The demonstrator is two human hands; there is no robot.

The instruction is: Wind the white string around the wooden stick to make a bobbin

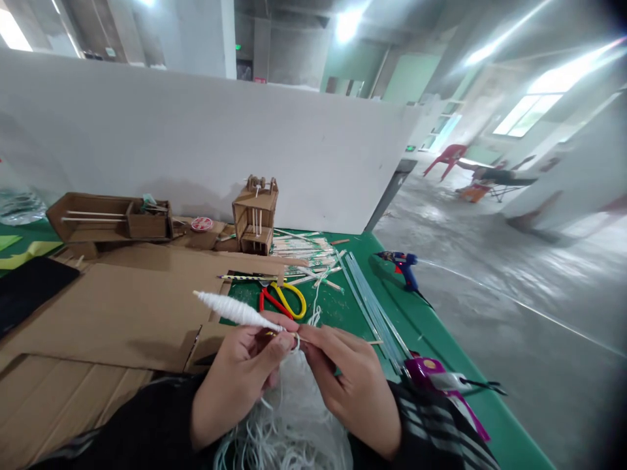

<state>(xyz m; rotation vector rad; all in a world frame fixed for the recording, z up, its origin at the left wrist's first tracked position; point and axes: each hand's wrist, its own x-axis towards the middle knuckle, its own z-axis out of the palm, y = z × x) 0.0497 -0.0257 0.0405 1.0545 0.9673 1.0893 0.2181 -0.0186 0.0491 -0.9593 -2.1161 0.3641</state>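
Note:
My left hand (240, 382) is closed in a pinch on a thin stick wound with white string (235, 310), which points up and to the left. My right hand (350, 385) is closed too, pinching the white string and the stick's bare end (375, 342) right beside the left fingertips. A loose heap of white string (289, 424) lies under both hands, near my body. Red and yellow scissors (287, 300) rest on the green mat just beyond the hands.
Flat cardboard sheets (112, 307) cover the table's left. A small cardboard tower (255, 215) and an open cardboard box (108, 219) stand at the back by a white partition. Clear glue sticks (372, 307), a blue glue gun (404, 266) and a purple glue gun (441, 382) lie right.

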